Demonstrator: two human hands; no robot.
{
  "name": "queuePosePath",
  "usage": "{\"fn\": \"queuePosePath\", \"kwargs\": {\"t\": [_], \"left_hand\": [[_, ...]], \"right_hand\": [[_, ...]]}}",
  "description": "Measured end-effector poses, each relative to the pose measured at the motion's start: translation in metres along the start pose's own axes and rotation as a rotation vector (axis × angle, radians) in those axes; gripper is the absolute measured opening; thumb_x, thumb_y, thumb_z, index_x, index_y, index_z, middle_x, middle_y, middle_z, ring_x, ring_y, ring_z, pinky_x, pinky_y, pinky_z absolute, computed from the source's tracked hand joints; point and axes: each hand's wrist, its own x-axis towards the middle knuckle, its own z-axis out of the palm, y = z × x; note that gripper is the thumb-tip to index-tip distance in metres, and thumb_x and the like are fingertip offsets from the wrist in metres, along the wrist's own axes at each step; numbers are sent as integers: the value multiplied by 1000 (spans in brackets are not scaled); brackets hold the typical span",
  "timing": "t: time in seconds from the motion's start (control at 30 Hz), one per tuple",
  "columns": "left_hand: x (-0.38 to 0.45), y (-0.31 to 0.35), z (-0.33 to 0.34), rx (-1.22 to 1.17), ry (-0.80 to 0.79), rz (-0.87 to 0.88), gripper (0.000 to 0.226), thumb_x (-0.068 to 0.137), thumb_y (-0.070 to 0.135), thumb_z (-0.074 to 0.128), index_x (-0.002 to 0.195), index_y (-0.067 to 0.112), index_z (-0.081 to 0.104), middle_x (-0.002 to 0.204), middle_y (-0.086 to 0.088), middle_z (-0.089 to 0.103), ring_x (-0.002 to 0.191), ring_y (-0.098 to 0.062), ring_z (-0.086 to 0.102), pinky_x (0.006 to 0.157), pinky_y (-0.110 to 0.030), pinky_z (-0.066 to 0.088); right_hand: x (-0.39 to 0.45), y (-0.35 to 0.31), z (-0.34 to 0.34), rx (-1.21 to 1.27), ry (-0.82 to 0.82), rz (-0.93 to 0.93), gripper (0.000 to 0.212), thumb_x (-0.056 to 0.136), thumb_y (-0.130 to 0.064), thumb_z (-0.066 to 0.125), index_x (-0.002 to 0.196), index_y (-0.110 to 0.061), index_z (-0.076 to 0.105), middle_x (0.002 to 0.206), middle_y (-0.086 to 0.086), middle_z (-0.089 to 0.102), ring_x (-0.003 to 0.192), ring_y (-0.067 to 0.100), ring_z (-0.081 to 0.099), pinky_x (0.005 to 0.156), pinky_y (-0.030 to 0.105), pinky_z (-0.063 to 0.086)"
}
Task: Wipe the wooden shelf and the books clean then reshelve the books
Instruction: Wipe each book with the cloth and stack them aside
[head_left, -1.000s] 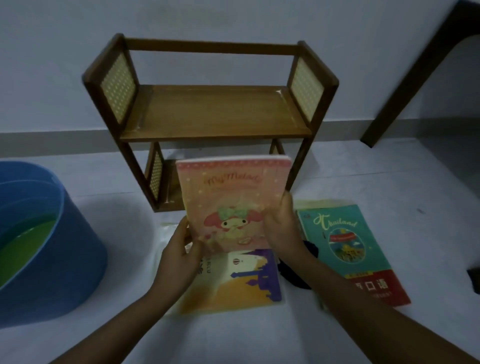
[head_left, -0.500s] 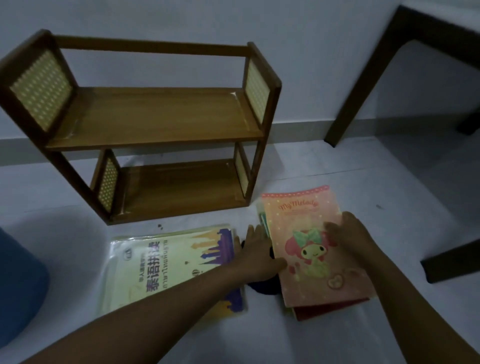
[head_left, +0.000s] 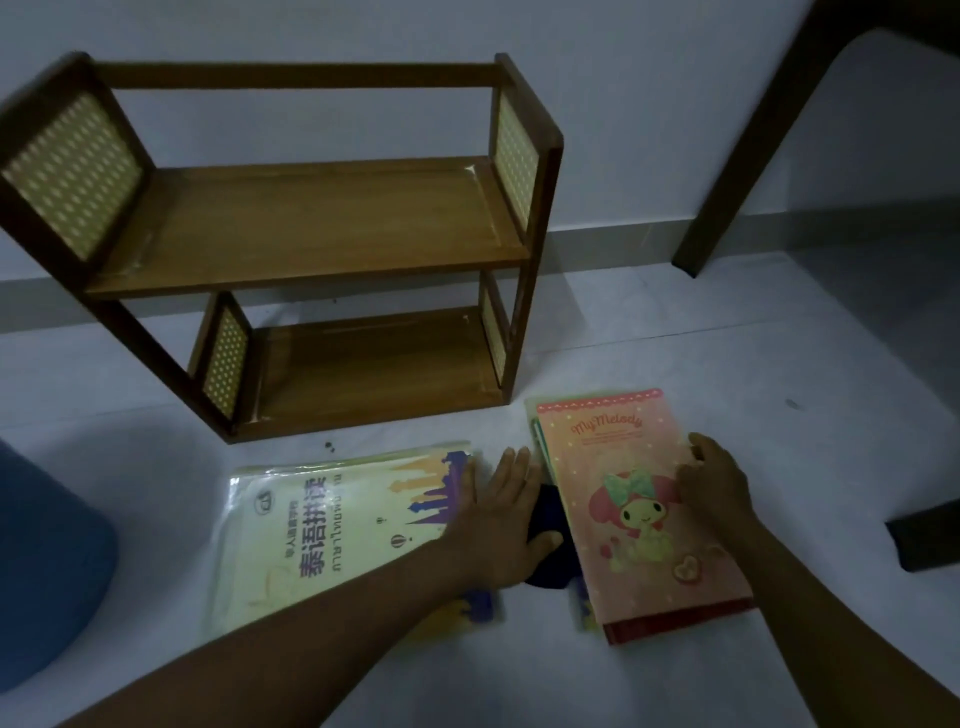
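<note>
Head view, pink book (head_left: 631, 499) flat, cartoon cover

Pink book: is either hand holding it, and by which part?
Not gripped. The right hand rests on the pink book at its right edge; the left hand lies flat on the dark cloth.

One wooden shelf (head_left: 311, 244) with two tiers stands in the upper left of the frame. Three books show: one yellow book (head_left: 332, 530) at lower centre, one pink book (head_left: 634, 499) at right, and one red-edged book (head_left: 675, 626) beneath it. One dark cloth (head_left: 548, 566) lies between them. One blue tub (head_left: 47, 561) sits at the left edge. Two hands are in view.
</note>
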Motion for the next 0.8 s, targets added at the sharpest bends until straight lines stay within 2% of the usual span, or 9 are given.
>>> {"fn": "queuePosePath", "kwargs": {"t": [0.1,0.17,0.23,0.33,0.4,0.47,0.5,0.7,0.8], "left_hand": [[-31,-42,-22,30,163,-30,81,94,61,27,151,20,-13,154,2,-25,144,-15,-25,116,-53,-15],[-57,-84,-28,58,214,-96,84,91,67,25,149,23,-16,153,4,-27,144,-13,-25,117,-52,-13],[-87,-125,-30,35,203,-189,98,79,82,18,150,23,-15,153,4,-28,144,-13,-24,117,-49,-14],[-135,-172,-24,-26,111,-307,123,62,96,25,148,21,-21,151,3,-30,143,-14,-26,116,-49,-16],[-163,-192,-14,-36,34,-345,127,61,96,33,145,22,-27,151,3,-34,142,-13,-28,115,-50,-17],[-182,-204,-2,-92,14,-362,123,64,94,35,144,25,-28,152,6,-34,143,-12,-26,116,-51,-16],[-189,-209,1,-107,21,-363,119,66,93,33,144,26,-27,152,7,-34,143,-12,-25,117,-52,-14],[-195,-214,9,-71,10,-302,131,61,95,37,140,20,-34,149,3,-40,142,-15,-30,117,-51,-13],[-197,-215,9,-60,9,-298,134,59,96,39,139,18,-35,149,0,-41,141,-16,-31,117,-51,-14]], "right_hand": [[-4,-9,4,-260,104,-106,37,80,-17,49,115,-9,55,112,17,61,100,39,58,83,45,50],[-17,-18,20,-369,101,-313,47,83,-27,51,127,-12,47,129,14,55,113,34,54,91,44,47],[-42,-30,43,-310,-142,-505,73,86,-41,57,147,-19,25,155,5,28,140,26,30,112,44,29],[-80,-42,76,-588,-405,-742,93,81,-64,48,152,-27,1,154,-10,-4,146,19,-7,116,54,-7],[-90,-39,92,-774,-325,-830,91,77,-64,44,151,-19,17,154,6,26,144,32,22,110,67,2],[-92,-39,104,-790,-224,-830,77,70,-55,49,135,-13,46,116,13,63,108,35,62,102,68,23],[-91,-42,109,-736,-196,-812,71,67,-49,51,128,-12,52,101,12,66,94,35,66,99,64,27],[-108,-96,106,-78,-124,-620,66,76,-31,47,139,-14,40,120,12,47,108,29,44,89,40,43],[-130,-112,125,-126,-235,-703,70,72,-37,46,139,-17,39,130,8,43,114,26,43,95,40,41]]}}
